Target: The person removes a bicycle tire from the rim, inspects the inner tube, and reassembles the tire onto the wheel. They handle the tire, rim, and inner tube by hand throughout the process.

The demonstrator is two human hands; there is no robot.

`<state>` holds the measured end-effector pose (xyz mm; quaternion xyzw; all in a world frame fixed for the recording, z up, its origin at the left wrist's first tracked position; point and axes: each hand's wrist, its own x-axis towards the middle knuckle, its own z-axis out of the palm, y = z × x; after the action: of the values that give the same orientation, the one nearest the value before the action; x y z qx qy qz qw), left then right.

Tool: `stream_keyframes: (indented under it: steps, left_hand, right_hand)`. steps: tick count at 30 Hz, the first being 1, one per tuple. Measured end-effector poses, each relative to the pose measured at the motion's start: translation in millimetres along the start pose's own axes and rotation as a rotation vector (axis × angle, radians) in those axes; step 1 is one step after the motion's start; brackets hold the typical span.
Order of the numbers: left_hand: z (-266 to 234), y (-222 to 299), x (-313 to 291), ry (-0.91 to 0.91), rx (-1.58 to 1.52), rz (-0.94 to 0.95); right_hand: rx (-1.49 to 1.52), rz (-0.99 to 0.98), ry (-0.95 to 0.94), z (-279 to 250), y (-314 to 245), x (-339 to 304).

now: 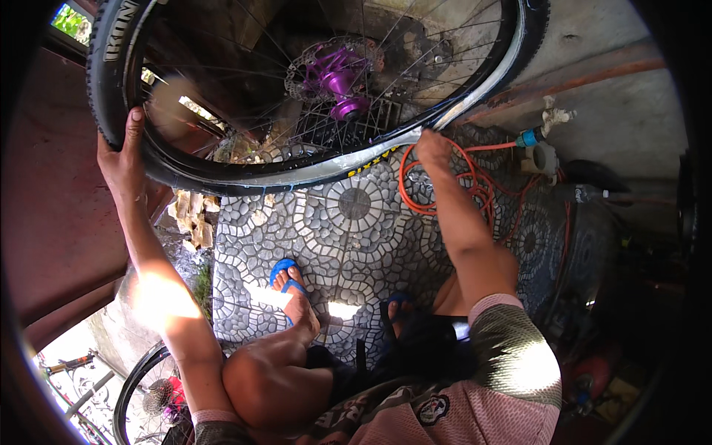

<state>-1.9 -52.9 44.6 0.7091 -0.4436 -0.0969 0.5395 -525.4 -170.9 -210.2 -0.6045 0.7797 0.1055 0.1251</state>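
- The bicycle wheel (311,89) is held up in front of the person, above the patterned tile floor (348,222); its black knobby tyre (111,74) runs round the rim, and the purple hub (337,78), with a brake disc beside it, has its axle pointing toward the camera; the wheel's plane faces the viewer, slightly tilted.
- The left hand (122,159) wraps the tyre at the wheel's left edge, grip clenched on it, thumb up along the tread.
- The right hand (432,147) presses the lower right rim where the tyre bead sits; fingers hidden, so grip cannot be told.
- An orange hose (445,189) lies coiled on the floor just below that hand; blue sandals (285,274) on the feet; a second bicycle wheel (144,393) stands lower left.
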Motion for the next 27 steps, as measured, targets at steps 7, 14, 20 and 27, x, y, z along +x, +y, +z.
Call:
stream_keyframes:
  steps: [7, 14, 20, 27]
  left_hand:
    - [-5, 6, -8, 0.021, 0.02, 0.07]
    - [-8, -1, -12, 0.014, -0.014, 0.043]
    - [-8, 0, -17, 0.006, 0.041, 0.067]
    - [3, 17, -15, 0.016, 0.035, 0.079]
  right_hand:
    - [0.096, -0.104, -0.034, -35, 3, -28]
    - [-0.191, -0.128, 0.344, -140, 54, -13]
    - [-0.157, -0.043, 0.129, -66, 50, 4]
    - [0.121, -0.057, -0.071, 23, -23, -24]
